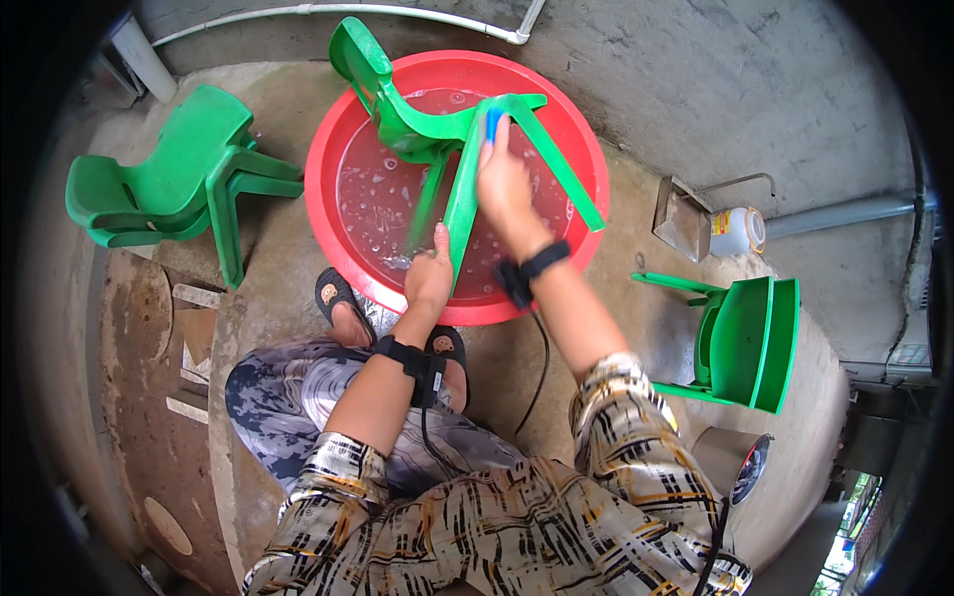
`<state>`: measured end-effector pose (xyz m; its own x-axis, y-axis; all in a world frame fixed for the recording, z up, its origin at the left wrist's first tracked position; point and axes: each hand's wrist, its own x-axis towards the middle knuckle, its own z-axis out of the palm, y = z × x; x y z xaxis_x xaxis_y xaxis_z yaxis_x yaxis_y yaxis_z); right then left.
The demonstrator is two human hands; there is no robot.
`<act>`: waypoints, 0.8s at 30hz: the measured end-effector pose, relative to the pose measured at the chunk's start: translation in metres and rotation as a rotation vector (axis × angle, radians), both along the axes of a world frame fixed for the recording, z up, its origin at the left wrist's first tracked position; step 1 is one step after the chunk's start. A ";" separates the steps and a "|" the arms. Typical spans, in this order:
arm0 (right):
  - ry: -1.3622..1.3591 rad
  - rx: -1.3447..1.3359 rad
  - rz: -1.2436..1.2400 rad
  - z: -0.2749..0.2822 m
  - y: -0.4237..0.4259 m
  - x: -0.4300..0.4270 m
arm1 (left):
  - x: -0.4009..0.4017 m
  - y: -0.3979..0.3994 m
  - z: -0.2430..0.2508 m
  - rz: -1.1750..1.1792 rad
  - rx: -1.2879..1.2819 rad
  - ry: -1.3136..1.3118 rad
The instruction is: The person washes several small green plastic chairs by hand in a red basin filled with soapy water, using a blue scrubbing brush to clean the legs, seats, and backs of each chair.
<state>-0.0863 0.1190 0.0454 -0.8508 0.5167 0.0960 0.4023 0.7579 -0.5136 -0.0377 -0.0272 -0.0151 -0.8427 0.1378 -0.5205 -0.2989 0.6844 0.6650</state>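
Observation:
A small green plastic chair (428, 128) is tilted over a round red plastic tub (323, 216) of cloudy, bubbly water. My left hand (430, 274) grips the end of one chair leg, near the tub's front rim. My right hand (504, 175) is shut on a blue object (493, 124), perhaps a brush, pressed against the same leg near the seat. That hand is slightly blurred, and most of the blue object is hidden behind its fingers. Another leg slants down to the right over the water, and one is blurred near the surface.
Stacked green chairs stand at left (186, 156) and at right (745, 343). A metal dustpan (684, 218) and a white plastic jug (734, 229) sit by the concrete wall (715, 97). A metal bucket (719, 454) is at lower right. Black cables (542, 372) hang from both wrist straps.

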 end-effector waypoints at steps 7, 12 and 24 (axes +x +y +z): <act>-0.033 -0.165 0.026 -0.031 -0.047 0.070 | 0.000 -0.001 -0.002 -0.020 0.016 0.023; 0.028 -0.155 -0.109 -0.006 0.002 -0.014 | 0.002 0.001 0.000 -0.014 0.012 0.054; -0.200 -0.169 0.197 -0.027 -0.065 0.131 | -0.007 -0.001 -0.018 0.068 0.242 -0.123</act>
<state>0.0449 0.0543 0.0187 -0.9293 0.3346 -0.1564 0.3621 0.7416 -0.5647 -0.0444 -0.0280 -0.0327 -0.7869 0.2159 -0.5781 -0.4273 0.4853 0.7629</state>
